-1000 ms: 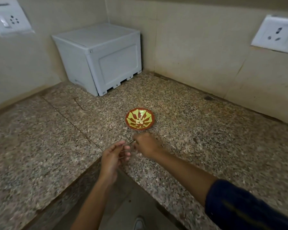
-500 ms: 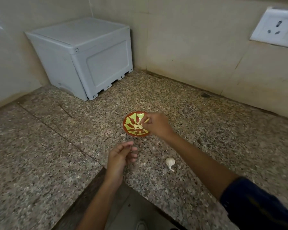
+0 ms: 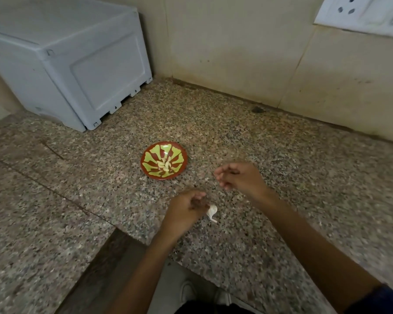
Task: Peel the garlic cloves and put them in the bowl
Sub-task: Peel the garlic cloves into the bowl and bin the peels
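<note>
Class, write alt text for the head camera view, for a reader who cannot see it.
Two hands hover over a speckled counter near a red and green bowl holding peeled cloves. The left hand is beside a garlic piece; the right hand is empty.

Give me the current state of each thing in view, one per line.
bowl: upright on the counter, holds peeled cloves.
peeled cloves: piled at the bowl's centre.
garlic bulb: unpeeled, lying on the counter beside the left hand.
left hand: fingers curled; contents blurred.
right hand: fingers loosely curled, empty, above the counter.
</note>
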